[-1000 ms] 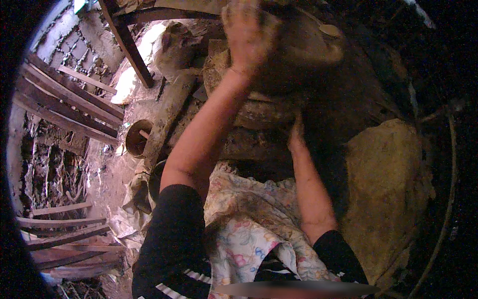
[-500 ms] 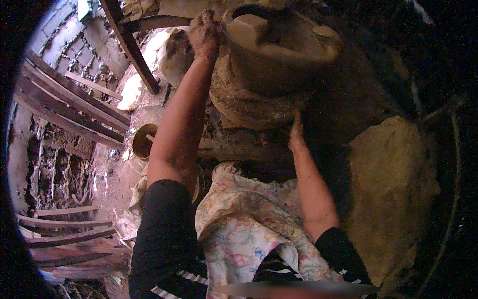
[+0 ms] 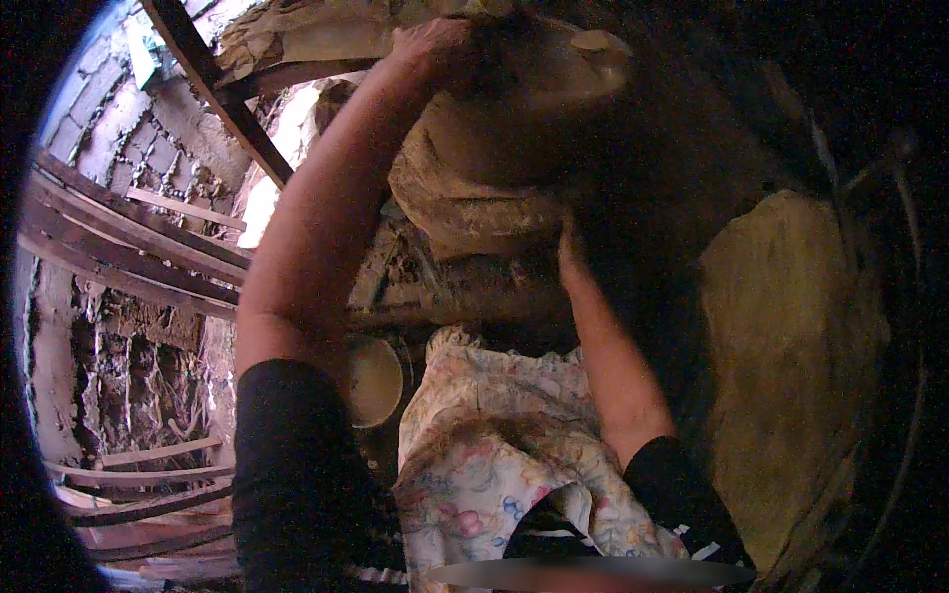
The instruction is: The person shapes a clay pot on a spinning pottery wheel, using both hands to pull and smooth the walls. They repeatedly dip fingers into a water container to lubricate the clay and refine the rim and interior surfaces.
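Observation:
A large, wet-looking clay vessel [image 3: 524, 128] stands in front of me on a rough, thick, clay-coloured base [image 3: 484, 222]. My left hand [image 3: 440, 49] reaches over the vessel's left rim, its fingers lost in shadow, so what they hold cannot be made out. Low on the right, my right hand [image 3: 570, 252] is against or close beside the base, fingers stretched upward and partly dark. A pale lump or flap [image 3: 598, 42] shows at the vessel's far right rim. Over my lap lies a stained floral cloth [image 3: 494, 425].
A round shallow bowl [image 3: 374, 381] sits by my left elbow. Dark wooden beams [image 3: 138, 237] and a block wall [image 3: 188, 128] are at the left. To the right stands a big yellowish sack-like form [image 3: 791, 376]. A slanting wooden post [image 3: 213, 84] rises at upper left.
My left hand has moved from beside the vessel to over its rim. The view has shifted, so the vessel appears higher and farther left. My right hand stays by the base.

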